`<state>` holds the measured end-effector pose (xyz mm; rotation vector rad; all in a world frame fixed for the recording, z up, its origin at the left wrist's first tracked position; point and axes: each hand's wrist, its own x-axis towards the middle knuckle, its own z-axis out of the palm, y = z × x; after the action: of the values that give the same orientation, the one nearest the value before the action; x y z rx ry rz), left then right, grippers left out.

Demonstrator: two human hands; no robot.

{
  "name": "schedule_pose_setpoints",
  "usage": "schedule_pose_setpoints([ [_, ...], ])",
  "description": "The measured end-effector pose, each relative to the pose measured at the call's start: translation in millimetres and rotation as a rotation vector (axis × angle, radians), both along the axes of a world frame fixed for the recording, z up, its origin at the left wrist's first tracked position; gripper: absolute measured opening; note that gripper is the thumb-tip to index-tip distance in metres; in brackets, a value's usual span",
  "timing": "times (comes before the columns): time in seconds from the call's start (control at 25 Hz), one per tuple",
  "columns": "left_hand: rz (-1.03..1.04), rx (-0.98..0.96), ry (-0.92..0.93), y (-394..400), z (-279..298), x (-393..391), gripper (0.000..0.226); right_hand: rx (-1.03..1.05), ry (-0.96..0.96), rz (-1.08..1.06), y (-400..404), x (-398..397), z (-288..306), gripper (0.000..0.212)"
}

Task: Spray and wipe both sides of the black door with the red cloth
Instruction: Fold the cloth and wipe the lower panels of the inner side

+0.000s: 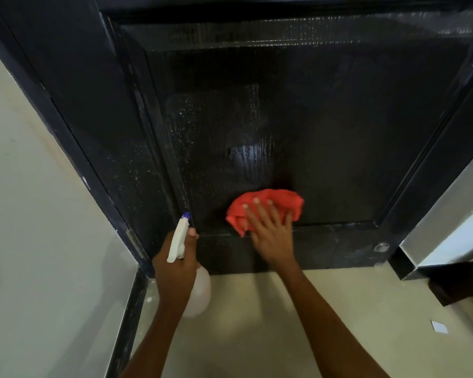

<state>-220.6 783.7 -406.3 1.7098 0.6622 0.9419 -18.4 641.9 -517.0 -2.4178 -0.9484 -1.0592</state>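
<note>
The black door (325, 126) fills the upper view, its lower panel wet and streaked with spray droplets on the left side. A crumpled red cloth (279, 203) lies against the bottom of the panel. My right hand (271, 230) presses the cloth flat to the door with straight, spread fingers. My left hand (175, 266) grips a white spray bottle (200, 293) by its neck, near the door's lower left corner. The bottle's blue-tipped nozzle points up toward the door.
A pale wall (38, 214) stands on the left beside the black door frame (74, 137). A metal-faced edge (448, 219) juts in at the right. Beige floor tiles (257, 323) lie below, with a small white scrap (439, 327) at the right.
</note>
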Motion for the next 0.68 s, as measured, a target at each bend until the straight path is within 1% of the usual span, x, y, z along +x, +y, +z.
schedule_pose_setpoints([
  [0.08, -0.02, -0.061, 0.046, 3, 1, 5, 0.024, 0.292, 0.106, -0.203, -36, 18, 9, 0.067],
  [0.12, -0.022, -0.081, 0.058, 5, 2, 6, 0.022, 0.417, 0.16, -0.244, -47, 26, 15, 0.063],
  [0.2, -0.013, -0.105, 0.046, 4, 4, 0, 0.028, 0.549, 0.256, -0.236, -44, 27, 22, 0.065],
  [0.24, -0.012, -0.113, 0.028, 5, 5, -5, 0.034, 0.542, 0.268, -0.202, -28, 19, 24, 0.068],
  [0.28, -0.015, -0.121, 0.009, 7, 6, -10, 0.041, 0.482, 0.258, -0.152, -6, 7, 24, 0.069],
  [0.32, -0.021, -0.119, -0.003, 10, 7, -13, 0.047, 0.379, 0.234, -0.075, 19, -6, 22, 0.07],
  [0.36, -0.026, -0.11, -0.007, 14, 9, -14, 0.049, 0.239, 0.196, 0.026, 41, -20, 19, 0.072],
  [0.4, -0.023, -0.1, -0.021, 17, 11, -13, 0.049, 0.081, 0.118, 0.114, 57, -29, 19, 0.077],
  [0.44, -0.017, -0.093, -0.04, 21, 14, -11, 0.051, -0.072, 0.024, 0.179, 67, -29, 24, 0.081],
  [0.48, -0.015, -0.091, -0.052, 24, 15, -9, 0.054, -0.179, -0.062, 0.22, 70, -23, 33, 0.082],
  [0.52, -0.018, -0.097, -0.057, 27, 17, -7, 0.055, -0.226, -0.132, 0.233, 68, -17, 46, 0.08],
  [0.6, -0.035, -0.128, -0.074, 29, 15, -5, 0.05, -0.183, -0.22, 0.194, 53, -2, 73, 0.073],
  [0.68, -0.068, -0.152, -0.098, 29, 11, -3, 0.027, -0.058, -0.268, 0.111, 35, 17, 108, 0.066],
])
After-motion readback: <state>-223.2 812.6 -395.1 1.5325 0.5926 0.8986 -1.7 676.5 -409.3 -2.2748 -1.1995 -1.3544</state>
